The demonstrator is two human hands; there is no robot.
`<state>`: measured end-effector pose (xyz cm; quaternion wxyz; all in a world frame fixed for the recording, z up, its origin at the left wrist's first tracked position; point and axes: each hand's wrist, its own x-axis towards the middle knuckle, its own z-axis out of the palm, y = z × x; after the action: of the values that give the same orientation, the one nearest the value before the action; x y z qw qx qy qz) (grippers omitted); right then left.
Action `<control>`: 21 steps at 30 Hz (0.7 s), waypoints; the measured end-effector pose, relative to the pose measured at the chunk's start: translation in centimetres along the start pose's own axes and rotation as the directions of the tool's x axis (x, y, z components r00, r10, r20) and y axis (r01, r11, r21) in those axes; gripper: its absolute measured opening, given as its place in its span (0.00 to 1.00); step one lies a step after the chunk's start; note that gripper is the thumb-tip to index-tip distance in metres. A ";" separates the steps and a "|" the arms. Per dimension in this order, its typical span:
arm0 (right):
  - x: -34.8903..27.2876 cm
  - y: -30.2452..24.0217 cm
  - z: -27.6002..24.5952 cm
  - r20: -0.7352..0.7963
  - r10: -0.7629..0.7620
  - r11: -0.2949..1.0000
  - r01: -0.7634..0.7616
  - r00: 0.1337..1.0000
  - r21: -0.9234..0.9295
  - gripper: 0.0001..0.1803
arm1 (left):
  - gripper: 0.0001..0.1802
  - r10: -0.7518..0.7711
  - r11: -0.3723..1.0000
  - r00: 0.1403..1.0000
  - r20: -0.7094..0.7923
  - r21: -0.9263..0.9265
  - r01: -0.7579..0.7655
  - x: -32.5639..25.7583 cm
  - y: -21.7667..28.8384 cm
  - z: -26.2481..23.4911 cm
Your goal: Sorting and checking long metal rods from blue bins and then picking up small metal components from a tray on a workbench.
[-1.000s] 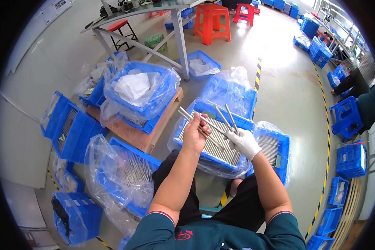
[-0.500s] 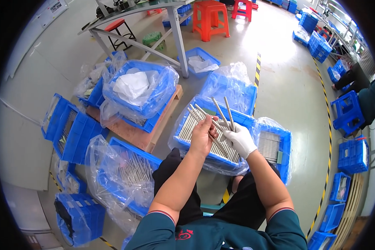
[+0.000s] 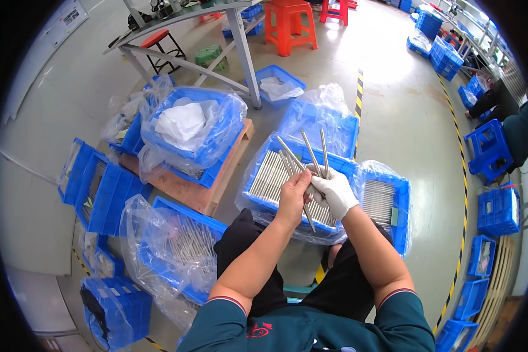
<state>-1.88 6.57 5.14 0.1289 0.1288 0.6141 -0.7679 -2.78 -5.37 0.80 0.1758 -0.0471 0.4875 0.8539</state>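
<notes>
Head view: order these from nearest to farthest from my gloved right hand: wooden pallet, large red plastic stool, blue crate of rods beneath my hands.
1. Blue crate of rods, beneath your gloved right hand.
2. Wooden pallet, off to the left.
3. Large red plastic stool, far ahead.

My left fingers [image 3: 300, 184] and right fingers [image 3: 328, 192] meet around the held rods [image 3: 324, 146], above the near crate [image 3: 339, 162], where more rods [image 3: 270, 176] lie side by side in front of me. Just right of it stands a side crate [image 3: 402, 214] with rods in it, behind it a rear crate [image 3: 347, 132], and on my left a low crate [image 3: 195, 215] with rods lying inside. Farther out to the left, a pallet [image 3: 173, 189] bears the pallet crates [image 3: 226, 145], with the desk [image 3: 199, 10] behind them and a stool [image 3: 290, 28] to the desk's right.
</notes>
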 end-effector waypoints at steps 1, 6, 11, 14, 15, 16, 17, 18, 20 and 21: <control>0.0 0.1 0.1 0.003 0.003 1.000 -0.003 1.000 0.007 0.17 | 0.13 0.019 1.000 1.000 0.023 0.001 -0.019 0.4 0.1 0.0; 1.9 -0.1 -2.2 -0.176 -0.191 0.963 0.150 0.966 -0.224 0.11 | 0.13 -0.081 0.997 0.985 0.150 0.012 0.080 0.7 0.9 -1.3; 1.3 -0.9 -2.8 -0.005 0.095 0.991 -0.094 0.995 0.094 0.12 | 0.13 -0.328 0.944 0.885 0.329 0.082 0.319 -0.2 0.6 -0.4; 2.5 -0.2 -3.1 -0.171 0.004 1.000 -0.005 0.985 -0.009 0.12 | 0.11 -0.378 0.917 0.820 0.429 0.056 0.394 -0.7 0.1 -0.2; 2.9 0.0 -3.3 -0.299 -0.171 0.973 0.112 0.939 -0.204 0.14 | 0.11 -0.417 0.903 0.804 0.424 0.090 0.421 -1.0 0.0 0.2; 4.5 0.9 -5.2 -0.371 -0.256 0.957 0.179 0.893 -0.229 0.17 | 0.12 -0.454 0.887 0.787 0.418 0.123 0.446 -1.3 0.2 0.7; 5.5 1.0 -7.2 -0.324 -0.564 0.722 0.263 0.759 -0.640 0.19 | 0.13 -0.489 0.865 0.746 0.453 0.143 0.481 -1.6 0.1 0.7; 6.3 0.0 -7.9 -0.545 -0.233 0.971 0.220 0.805 -0.090 0.16 | 0.13 -0.487 0.866 0.747 0.452 0.141 0.480 -1.8 0.1 0.4; 6.2 -0.8 -10.9 -0.460 -0.097 0.954 0.215 0.883 0.211 0.13 | 0.14 -0.500 0.841 0.686 0.529 0.106 0.531 -1.6 0.4 -0.2; 5.8 -1.0 -11.1 -0.398 -0.069 0.930 0.203 0.915 0.307 0.13 | 0.15 -0.444 0.867 0.717 0.537 0.055 0.495 -1.4 0.8 -0.8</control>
<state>-7.19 17.42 1.59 -0.0713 0.2519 0.4922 -0.8302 -1.86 -6.76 1.36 0.5126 0.0617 0.3508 0.7813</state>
